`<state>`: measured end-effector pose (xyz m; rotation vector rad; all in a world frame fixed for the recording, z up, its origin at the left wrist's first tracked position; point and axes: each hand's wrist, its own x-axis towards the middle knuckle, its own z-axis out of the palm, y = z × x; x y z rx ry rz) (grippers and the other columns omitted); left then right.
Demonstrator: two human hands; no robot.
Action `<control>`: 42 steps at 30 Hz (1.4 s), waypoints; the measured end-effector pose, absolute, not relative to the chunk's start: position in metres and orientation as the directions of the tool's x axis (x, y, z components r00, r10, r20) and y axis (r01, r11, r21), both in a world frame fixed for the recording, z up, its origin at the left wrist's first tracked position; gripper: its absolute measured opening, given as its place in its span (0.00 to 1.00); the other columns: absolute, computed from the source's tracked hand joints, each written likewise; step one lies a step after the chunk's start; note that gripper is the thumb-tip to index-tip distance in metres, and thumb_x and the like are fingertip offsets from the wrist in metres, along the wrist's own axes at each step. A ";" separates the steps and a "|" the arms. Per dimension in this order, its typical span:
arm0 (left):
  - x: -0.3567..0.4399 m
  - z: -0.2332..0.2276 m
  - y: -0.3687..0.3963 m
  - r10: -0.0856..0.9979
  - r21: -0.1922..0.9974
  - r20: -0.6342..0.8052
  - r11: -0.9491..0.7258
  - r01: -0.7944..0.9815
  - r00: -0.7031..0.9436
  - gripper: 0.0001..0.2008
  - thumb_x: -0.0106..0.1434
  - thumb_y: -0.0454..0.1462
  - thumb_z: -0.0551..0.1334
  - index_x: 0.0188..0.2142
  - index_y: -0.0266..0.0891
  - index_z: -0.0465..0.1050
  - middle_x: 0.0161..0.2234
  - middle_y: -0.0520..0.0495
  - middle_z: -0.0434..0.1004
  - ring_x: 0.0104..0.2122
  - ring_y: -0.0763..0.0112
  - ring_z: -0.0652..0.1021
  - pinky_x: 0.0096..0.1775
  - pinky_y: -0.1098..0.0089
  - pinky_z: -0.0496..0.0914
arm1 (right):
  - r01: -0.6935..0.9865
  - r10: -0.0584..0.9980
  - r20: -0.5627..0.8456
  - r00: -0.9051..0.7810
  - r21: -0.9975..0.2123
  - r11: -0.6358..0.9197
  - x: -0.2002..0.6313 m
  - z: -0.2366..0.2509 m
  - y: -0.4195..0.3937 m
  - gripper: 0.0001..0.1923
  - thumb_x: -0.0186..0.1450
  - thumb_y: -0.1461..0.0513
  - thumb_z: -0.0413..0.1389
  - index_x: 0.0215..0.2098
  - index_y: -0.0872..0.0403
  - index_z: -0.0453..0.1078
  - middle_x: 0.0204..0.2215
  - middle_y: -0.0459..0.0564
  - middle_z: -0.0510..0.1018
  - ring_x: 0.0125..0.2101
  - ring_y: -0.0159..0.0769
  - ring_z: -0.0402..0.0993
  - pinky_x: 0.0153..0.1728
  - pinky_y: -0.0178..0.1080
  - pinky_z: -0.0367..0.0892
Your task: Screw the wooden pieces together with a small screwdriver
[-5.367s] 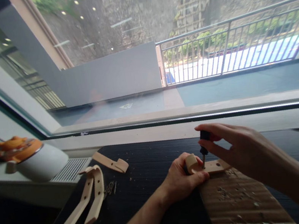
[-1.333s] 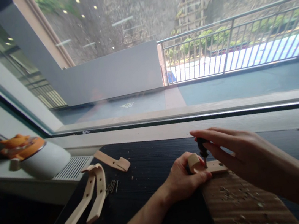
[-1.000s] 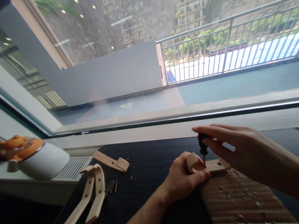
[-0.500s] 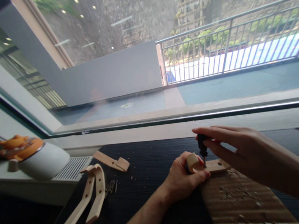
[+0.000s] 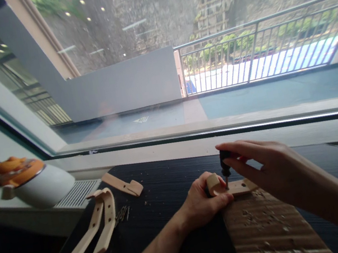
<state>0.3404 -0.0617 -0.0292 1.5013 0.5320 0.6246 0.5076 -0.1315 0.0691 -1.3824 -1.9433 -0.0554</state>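
My left hand (image 5: 201,197) is closed around the curled end of a pale wooden hook piece (image 5: 237,187), holding it on the far edge of a corrugated cardboard sheet (image 5: 264,223). In my right hand (image 5: 269,163) is a screwdriver (image 5: 225,164) with a black handle, pinched between thumb and fingers. It stands nearly upright, its tip meeting the wood beside the curl. Another dark hole shows farther right along the piece. The cardboard is torn and pitted with small holes. Whether a screw sits under the tip is too small to tell.
On the black table (image 5: 165,179), left, lie two bent wooden pieces (image 5: 103,225), a third wooden hook piece (image 5: 123,184) and a little pile of screws (image 5: 123,214). A white pot with an orange animal-shaped top (image 5: 41,184) sits on the sill by the large window.
The whole view has shifted slightly, so everything appears a little farther left. Both hands keep their grips, and the screwdriver stays at the same spot on the wood.
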 end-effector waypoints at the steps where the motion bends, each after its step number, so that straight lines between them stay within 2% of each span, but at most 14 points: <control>1: 0.340 -0.030 -0.062 0.673 0.998 0.057 -0.029 -0.050 0.738 0.13 0.53 0.38 0.69 0.33 0.37 0.66 0.28 0.55 0.65 0.27 0.78 0.63 0.32 0.75 0.60 | 0.834 0.801 0.583 -0.140 -0.367 0.413 0.507 0.069 -0.132 0.13 0.67 0.61 0.52 0.48 0.53 0.73 0.37 0.51 0.82 0.33 0.37 0.79 0.31 0.36 0.72; 5: 0.340 -0.032 -0.061 0.674 0.998 0.054 -0.025 -0.051 0.736 0.13 0.53 0.39 0.69 0.32 0.38 0.66 0.27 0.56 0.63 0.26 0.78 0.63 0.31 0.75 0.60 | 0.847 0.812 0.575 -0.099 -0.379 0.372 0.504 0.067 -0.131 0.10 0.66 0.61 0.54 0.44 0.52 0.73 0.34 0.49 0.82 0.29 0.36 0.78 0.29 0.35 0.71; 9: 0.340 -0.033 -0.060 0.676 0.998 0.064 -0.037 -0.053 0.734 0.13 0.53 0.38 0.69 0.32 0.37 0.65 0.26 0.57 0.62 0.26 0.78 0.62 0.30 0.75 0.59 | 0.869 0.817 0.573 -0.060 -0.373 0.326 0.498 0.062 -0.129 0.10 0.66 0.60 0.55 0.45 0.52 0.71 0.32 0.49 0.81 0.30 0.37 0.78 0.30 0.37 0.70; 13: 0.340 -0.033 -0.060 0.671 0.997 0.071 -0.036 -0.063 0.738 0.12 0.54 0.36 0.68 0.32 0.37 0.65 0.26 0.56 0.63 0.26 0.78 0.62 0.30 0.76 0.59 | 0.844 0.803 0.584 -0.118 -0.368 0.391 0.495 0.063 -0.131 0.14 0.67 0.62 0.53 0.50 0.50 0.70 0.35 0.48 0.81 0.30 0.35 0.78 0.30 0.36 0.69; 16: 0.340 -0.033 -0.061 0.669 0.997 0.071 -0.034 -0.065 0.740 0.12 0.54 0.36 0.68 0.33 0.37 0.65 0.27 0.56 0.63 0.26 0.78 0.62 0.30 0.76 0.59 | 0.822 0.800 0.577 -0.165 -0.368 0.435 0.497 0.066 -0.131 0.12 0.67 0.62 0.52 0.48 0.50 0.71 0.36 0.48 0.81 0.29 0.33 0.77 0.29 0.35 0.69; 22: 0.340 -0.031 -0.061 0.676 0.999 0.049 -0.032 -0.037 0.735 0.12 0.53 0.36 0.68 0.34 0.37 0.66 0.28 0.55 0.65 0.27 0.78 0.63 0.31 0.76 0.60 | 0.852 0.805 0.585 -0.098 -0.369 0.372 0.505 0.064 -0.128 0.10 0.66 0.60 0.54 0.45 0.51 0.71 0.33 0.49 0.81 0.27 0.35 0.77 0.26 0.35 0.70; 31: 0.340 -0.031 -0.060 0.674 0.999 0.048 -0.041 -0.027 0.737 0.11 0.54 0.35 0.68 0.34 0.36 0.66 0.28 0.55 0.64 0.27 0.78 0.62 0.31 0.75 0.60 | 0.884 0.794 0.605 -0.061 -0.337 0.324 0.504 0.064 -0.128 0.09 0.66 0.60 0.55 0.44 0.52 0.70 0.34 0.48 0.80 0.30 0.37 0.77 0.28 0.37 0.69; 35: 0.340 -0.030 -0.060 0.679 0.998 0.053 -0.051 -0.024 0.732 0.12 0.53 0.35 0.68 0.34 0.36 0.67 0.28 0.55 0.64 0.27 0.77 0.63 0.31 0.75 0.60 | 0.859 0.795 0.596 -0.118 -0.340 0.382 0.504 0.067 -0.132 0.10 0.67 0.62 0.51 0.46 0.51 0.70 0.40 0.48 0.80 0.35 0.36 0.78 0.33 0.36 0.70; 42: 0.340 -0.026 -0.062 0.682 0.999 0.036 -0.032 -0.019 0.730 0.12 0.53 0.34 0.68 0.34 0.36 0.67 0.28 0.55 0.65 0.27 0.78 0.63 0.31 0.75 0.60 | 0.839 0.809 0.574 -0.125 -0.375 0.395 0.510 0.068 -0.130 0.12 0.68 0.62 0.52 0.49 0.51 0.70 0.39 0.47 0.80 0.34 0.34 0.77 0.33 0.35 0.68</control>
